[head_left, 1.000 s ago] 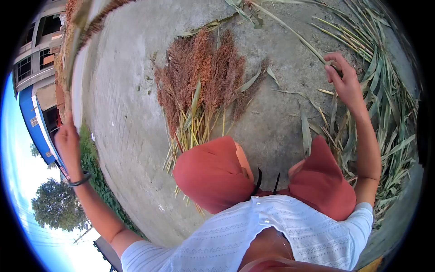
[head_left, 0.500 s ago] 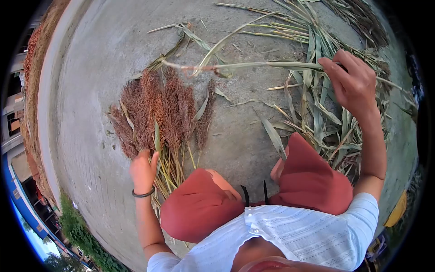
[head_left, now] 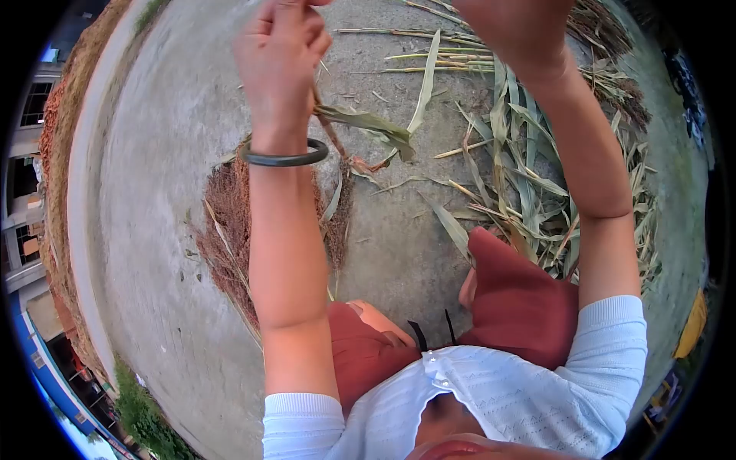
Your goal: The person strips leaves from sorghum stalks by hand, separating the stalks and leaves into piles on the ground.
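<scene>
Your left hand (head_left: 282,65) is up beyond the sorghum heads (head_left: 226,207), fingers curled tight round a leafy stalk (head_left: 360,120) dangling near their right edge. Can't tell with your right hand (head_left: 525,31), fingers are cropped. Stripped-looking leaves (head_left: 529,172) lie right of those heads.

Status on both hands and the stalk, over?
Left hand up, leafy stalk close by, grip unclear. Right hand cut off by top edge. Left forearm partly blocks seed heads.
</scene>
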Available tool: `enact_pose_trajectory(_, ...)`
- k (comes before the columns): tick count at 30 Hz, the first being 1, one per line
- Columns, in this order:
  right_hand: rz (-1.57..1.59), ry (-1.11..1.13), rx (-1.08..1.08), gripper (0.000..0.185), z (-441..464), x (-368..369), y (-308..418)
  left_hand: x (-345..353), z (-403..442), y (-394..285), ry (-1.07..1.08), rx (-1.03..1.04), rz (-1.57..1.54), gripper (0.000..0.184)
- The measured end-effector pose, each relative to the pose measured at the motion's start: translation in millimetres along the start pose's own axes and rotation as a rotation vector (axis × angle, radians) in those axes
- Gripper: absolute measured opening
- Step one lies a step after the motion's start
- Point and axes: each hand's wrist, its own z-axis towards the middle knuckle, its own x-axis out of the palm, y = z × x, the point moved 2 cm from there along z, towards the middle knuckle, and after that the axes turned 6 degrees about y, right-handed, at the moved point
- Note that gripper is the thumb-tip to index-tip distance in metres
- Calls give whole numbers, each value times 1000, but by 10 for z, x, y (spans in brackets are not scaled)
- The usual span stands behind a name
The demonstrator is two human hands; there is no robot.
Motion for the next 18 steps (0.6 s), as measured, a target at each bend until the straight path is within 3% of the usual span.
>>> enact_pose_trajectory(2, 268, 291, 443, 27, -491, 80, 676, -184, 44, -150, -106, 40, -7, 34)
enact_pose_trajectory(5, 636, 592, 849, 22, -953, 320, 1252, -404, 71, -185, -198, 1, -42, 36)
enact_pose_trajectory(7, 863, 651, 970, 22, -1013, 393, 1398, -582, 61, -54, -201, -16, -150, 37)
enact_pose_trajectory(10, 947, 724, 845, 20, -1050, 235, 1395, -873, -106, 15, -430, -69, -116, 41)
enact_pose_trajectory(12, 814, 952, 524, 11, -1397, -137, 1477, -1499, -166, 22, -542, -52, -165, 42)
enact_pose_trajectory(14, 617, 1139, 754, 11, -2029, -474, 1373, -1859, -318, 47, -540, -99, -210, 45)
enact_pose_trajectory(17, 273, 785, 1359, 25, -2720, -1109, 405, -2553, -566, 164, -701, -54, -335, 47)
enact_pose_trajectory(18, 149, 802, 1530, 33, -2635, -1248, 201, -2606, -590, 176, -704, -65, -360, 47)
